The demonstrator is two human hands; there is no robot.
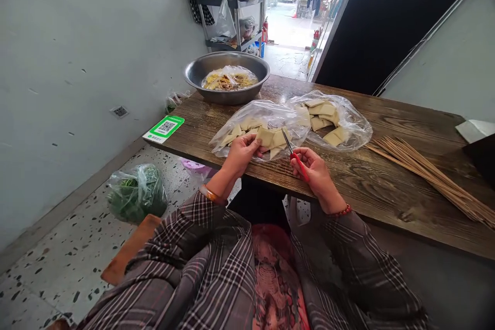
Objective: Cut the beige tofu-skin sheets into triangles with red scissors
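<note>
Left hand (pixel 243 152) thumb and fingers are pinched on a flat tan piece (pixel 265 137) at the table's near edge, while red-handled scissors (pixel 300 166) are gripped in the right hand (pixel 314 169), blades pointed toward 11 o'clock beside the tan pieces; blade contact cannot be told. From the right hand, a clear bag (pixel 266 108) of similar pieces is located between 10 and 11 o'clock, and a second bag (pixel 358 126) at 1 o'clock. Wooden skewers (pixel 429 175) are laid at 3 o'clock on the table (pixel 371 185).
</note>
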